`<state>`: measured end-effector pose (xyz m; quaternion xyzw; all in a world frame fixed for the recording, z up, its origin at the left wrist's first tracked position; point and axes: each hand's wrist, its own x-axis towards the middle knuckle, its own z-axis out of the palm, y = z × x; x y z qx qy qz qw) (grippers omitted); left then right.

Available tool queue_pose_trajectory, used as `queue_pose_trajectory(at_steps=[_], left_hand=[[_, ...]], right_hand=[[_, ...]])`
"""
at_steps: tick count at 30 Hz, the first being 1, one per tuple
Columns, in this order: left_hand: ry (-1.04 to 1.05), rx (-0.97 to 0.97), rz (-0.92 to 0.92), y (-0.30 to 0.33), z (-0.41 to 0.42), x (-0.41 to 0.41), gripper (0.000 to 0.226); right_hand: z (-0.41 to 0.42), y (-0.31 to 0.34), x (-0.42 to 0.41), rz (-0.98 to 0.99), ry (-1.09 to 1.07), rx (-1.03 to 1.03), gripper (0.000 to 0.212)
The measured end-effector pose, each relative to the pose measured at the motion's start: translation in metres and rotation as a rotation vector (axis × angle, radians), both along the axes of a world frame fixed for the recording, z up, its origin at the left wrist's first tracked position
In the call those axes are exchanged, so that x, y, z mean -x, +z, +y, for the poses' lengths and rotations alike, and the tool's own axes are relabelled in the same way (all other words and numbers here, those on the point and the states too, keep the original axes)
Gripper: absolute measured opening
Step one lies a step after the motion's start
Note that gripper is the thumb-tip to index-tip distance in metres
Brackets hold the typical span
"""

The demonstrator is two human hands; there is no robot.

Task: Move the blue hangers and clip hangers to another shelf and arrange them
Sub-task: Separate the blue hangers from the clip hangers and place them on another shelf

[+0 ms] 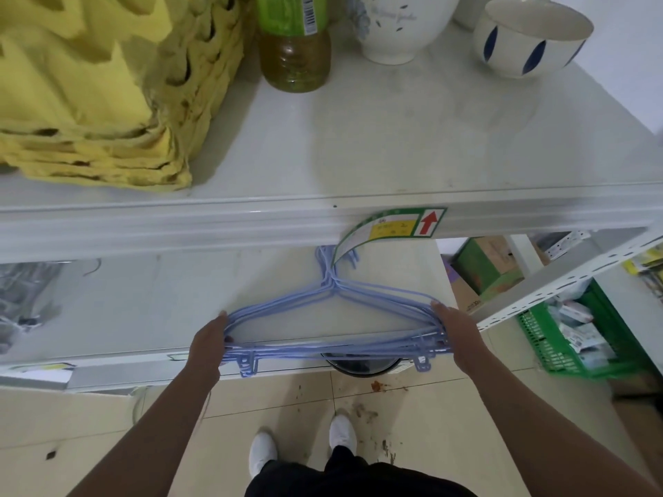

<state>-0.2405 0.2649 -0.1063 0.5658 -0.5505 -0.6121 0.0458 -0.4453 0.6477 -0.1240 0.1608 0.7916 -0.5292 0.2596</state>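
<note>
— What's on the white shelving?
— Upper shelf [394, 138]: yellow cloths [89, 84], a bottle [294, 48], two bowls [531, 37]. On the lower shelf [143, 299] lies a bundle of blue hangers [333, 310].
— And the hands?
— Left hand [208, 342] and right hand [459, 335] each grip one end of it.

White metal shelving unit [358, 224], two tiers, perforated upright [559, 278] at right. Beige floor tiles [280, 399], brown stains near the shelf foot. Soft, even indoor light.
</note>
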Motion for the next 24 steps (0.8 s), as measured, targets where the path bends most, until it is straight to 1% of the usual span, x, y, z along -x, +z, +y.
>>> queue_pose_trajectory(at_steps=[2, 6, 10, 14, 18, 21, 24], left_hand=[[0.008, -0.026, 0.003, 0.003, -0.004, 0.003, 0.030], [-0.007, -0.034, -0.018, 0.003, -0.010, 0.004, 0.036], [-0.040, -0.044, -0.019, 0.004, -0.006, 0.001, 0.035], [-0.072, -0.041, 0.049, 0.004, -0.002, -0.007, 0.034], [-0.115, -0.024, 0.132, 0.011, -0.001, -0.012, 0.033], [-0.116, -0.041, 0.207, 0.012, -0.005, -0.013, 0.034], [-0.079, -0.092, 0.270, 0.012, -0.009, -0.017, 0.033]], right_hand=[[0.003, 0.003, -0.004, -0.048, -0.051, 0.114, 0.036], [0.008, 0.001, -0.011, -0.015, -0.088, 0.275, 0.038], [0.004, -0.001, -0.014, -0.017, -0.175, 0.281, 0.039], [0.003, -0.002, -0.015, -0.012, -0.207, 0.304, 0.034], [0.007, -0.001, -0.017, -0.022, -0.183, 0.366, 0.034], [0.011, -0.001, -0.017, -0.025, -0.133, 0.477, 0.039], [0.017, 0.001, -0.016, 0.006, -0.084, 0.539, 0.046]])
